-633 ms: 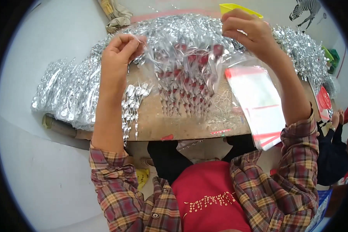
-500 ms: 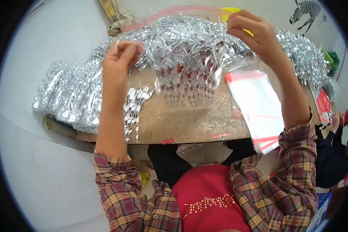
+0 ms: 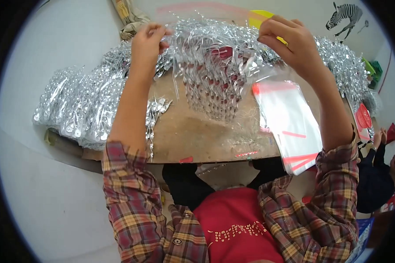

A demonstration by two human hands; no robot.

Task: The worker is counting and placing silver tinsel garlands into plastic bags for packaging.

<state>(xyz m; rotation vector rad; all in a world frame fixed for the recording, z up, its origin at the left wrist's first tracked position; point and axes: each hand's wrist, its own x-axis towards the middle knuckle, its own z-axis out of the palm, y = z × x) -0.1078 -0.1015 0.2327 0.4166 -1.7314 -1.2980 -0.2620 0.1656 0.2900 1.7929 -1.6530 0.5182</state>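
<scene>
A clear plastic bag with a pale red strip (image 3: pixel 213 8) along its top hangs above the table, between my raised hands. Inside it is a bunch of silver strands (image 3: pixel 210 83) strung with small shiny pieces; a dark red patch shows among them. My right hand (image 3: pixel 292 41) is closed in a pinch at the bag's upper right side. At the upper left, my left hand (image 3: pixel 148 44) has its fingers curled against the bag's edge. Loose silver strands with tags (image 3: pixel 158 107) lie on the table by my left forearm.
Heaped silver strands (image 3: pixel 74 103) run along the table's left and far sides. A stack of clear bags with red strips (image 3: pixel 289 118) lies on the right of the brown table (image 3: pixel 206 140). A red basket (image 3: pixel 363 116) and another person's hands (image 3: pixel 378 138) are at far right.
My left hand has moved up and slightly right to the bag's upper edge. The bag's strands hang less blurred, while my right hand stays nearly in place.
</scene>
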